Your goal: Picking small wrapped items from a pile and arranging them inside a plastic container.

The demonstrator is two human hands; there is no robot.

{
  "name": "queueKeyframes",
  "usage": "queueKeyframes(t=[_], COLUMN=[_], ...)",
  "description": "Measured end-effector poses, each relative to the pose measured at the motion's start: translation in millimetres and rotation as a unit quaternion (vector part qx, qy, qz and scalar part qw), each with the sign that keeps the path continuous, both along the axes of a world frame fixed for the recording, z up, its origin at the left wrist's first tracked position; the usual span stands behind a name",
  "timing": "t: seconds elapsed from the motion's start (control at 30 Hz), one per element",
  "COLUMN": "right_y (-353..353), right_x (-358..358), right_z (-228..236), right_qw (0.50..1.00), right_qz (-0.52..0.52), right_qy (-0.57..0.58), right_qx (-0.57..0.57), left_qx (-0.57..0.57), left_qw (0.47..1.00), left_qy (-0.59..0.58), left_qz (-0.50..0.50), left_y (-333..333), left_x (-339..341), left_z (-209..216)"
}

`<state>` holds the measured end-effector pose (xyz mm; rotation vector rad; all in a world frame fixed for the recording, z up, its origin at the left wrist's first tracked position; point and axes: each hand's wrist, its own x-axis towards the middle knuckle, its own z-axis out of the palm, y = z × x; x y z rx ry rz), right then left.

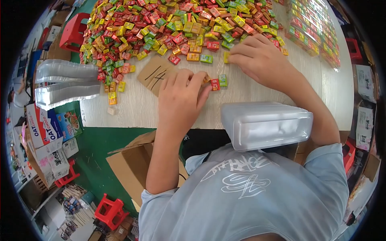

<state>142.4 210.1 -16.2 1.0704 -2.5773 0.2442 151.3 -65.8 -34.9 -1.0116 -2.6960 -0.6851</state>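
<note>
Small candy packs point(189, 27) in red, yellow, green and orange lie heaped across the far side of the table. My left hand point(181, 94) is closed, its thumb and index finger around an orange candy pack point(206, 78), partly hidden by the fingers. Just right of it, a red candy pack point(215, 84) and a green candy pack point(222, 80) stand side by side. My right hand point(259, 60) pinches a yellow candy pack point(226, 57) at the near edge of the heap. Under my left fingers is a brown cardboard piece point(150, 74) with handwriting.
A stack of clear plastic trays point(273, 124) rests at the table's near edge against my body. More clear trays point(66, 84) overhang the left edge. Filled clear packages point(313, 32) stand far right. Below are an open carton point(130, 162) and a red stool point(110, 211).
</note>
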Motion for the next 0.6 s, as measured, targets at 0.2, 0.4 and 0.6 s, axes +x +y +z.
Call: queueKeyframes(t=[0.2, 0.4, 0.6], right_y=[2.9, 1.2, 3.0], right_x=[19.3, 21.6, 22.7], right_z=[7.0, 6.6, 6.6], right_qw=[0.997, 0.993, 0.992], right_qz=[0.031, 0.048, 0.046], right_qy=[-0.075, -0.106, -0.112], right_qx=[-0.018, -0.033, -0.038], left_qx=[0.011, 0.066, 0.047], left_qw=[0.999, 0.988, 0.996], left_qy=[-0.034, -0.142, -0.07], left_qz=[0.002, 0.003, -0.005], left_y=[-10.4, -6.4, -4.7], left_x=[7.1, 23.6, 20.1], left_z=[-2.1, 1.4, 2.1])
